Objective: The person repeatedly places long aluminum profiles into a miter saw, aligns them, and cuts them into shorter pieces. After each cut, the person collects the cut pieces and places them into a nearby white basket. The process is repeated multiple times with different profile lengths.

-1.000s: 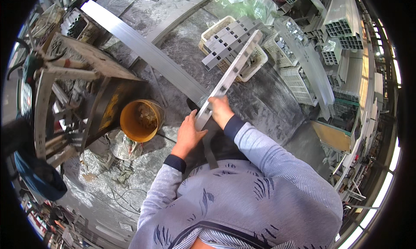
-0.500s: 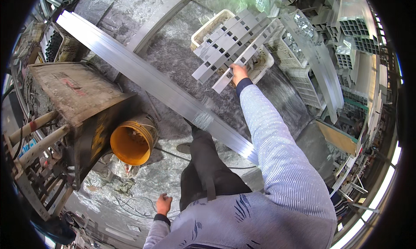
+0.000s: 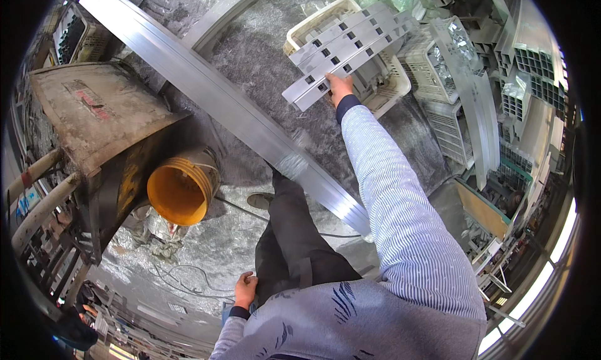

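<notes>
My right hand (image 3: 340, 87) reaches forward and grips the near end of a silver slotted metal bar (image 3: 360, 62), with fingers curled over its edge. The bar lies close alongside several similar flat slotted bars (image 3: 322, 45), their square dark holes facing up. These rest across white plastic baskets (image 3: 399, 92), which hold more metal pieces. My left hand (image 3: 245, 289) hangs low beside my thigh, fingers loosely curled in, with nothing visible in it.
A long silver metal profile (image 3: 238, 119) runs diagonally across in front of my leg. An orange bucket (image 3: 181, 191) stands left, beside a worn metal box-like machine (image 3: 100, 116). Stacked crates (image 3: 447, 131) and bundled square tubes (image 3: 535, 62) line the right. A cable crosses the floor.
My right hand has brought its bar leftward against the other slotted bars, narrowing the gap between them. My left hand stays low by my thigh. The whole view has shifted slightly.
</notes>
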`<control>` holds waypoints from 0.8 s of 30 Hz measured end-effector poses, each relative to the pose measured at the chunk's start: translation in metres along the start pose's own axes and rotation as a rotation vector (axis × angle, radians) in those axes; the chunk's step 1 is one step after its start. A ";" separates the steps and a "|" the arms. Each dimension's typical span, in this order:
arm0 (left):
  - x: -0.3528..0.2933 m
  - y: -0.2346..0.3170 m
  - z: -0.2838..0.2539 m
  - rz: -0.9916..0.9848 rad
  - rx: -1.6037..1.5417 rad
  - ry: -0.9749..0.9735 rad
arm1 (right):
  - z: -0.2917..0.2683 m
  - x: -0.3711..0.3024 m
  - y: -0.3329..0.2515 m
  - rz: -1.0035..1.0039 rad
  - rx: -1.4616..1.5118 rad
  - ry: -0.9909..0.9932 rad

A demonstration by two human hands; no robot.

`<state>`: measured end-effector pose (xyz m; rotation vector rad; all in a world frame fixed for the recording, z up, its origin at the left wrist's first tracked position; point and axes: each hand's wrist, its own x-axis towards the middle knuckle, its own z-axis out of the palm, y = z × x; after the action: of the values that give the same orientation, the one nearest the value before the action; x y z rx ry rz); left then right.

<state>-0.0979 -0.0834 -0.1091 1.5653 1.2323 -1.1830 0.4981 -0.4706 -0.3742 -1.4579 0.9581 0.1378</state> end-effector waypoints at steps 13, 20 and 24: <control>-0.023 0.047 -0.006 0.096 -0.197 -0.002 | -0.045 -0.037 0.032 0.053 -0.486 0.019; -0.045 0.081 -0.011 0.279 -0.293 0.150 | -0.060 -0.089 0.062 0.163 -0.435 -0.335; -0.048 0.075 -0.021 0.305 -0.344 0.184 | -0.024 -0.150 0.081 0.264 -0.552 -0.374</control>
<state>-0.0251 -0.0898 -0.0546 1.5530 1.1867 -0.6080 0.3412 -0.4079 -0.3400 -1.7116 0.8292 0.8964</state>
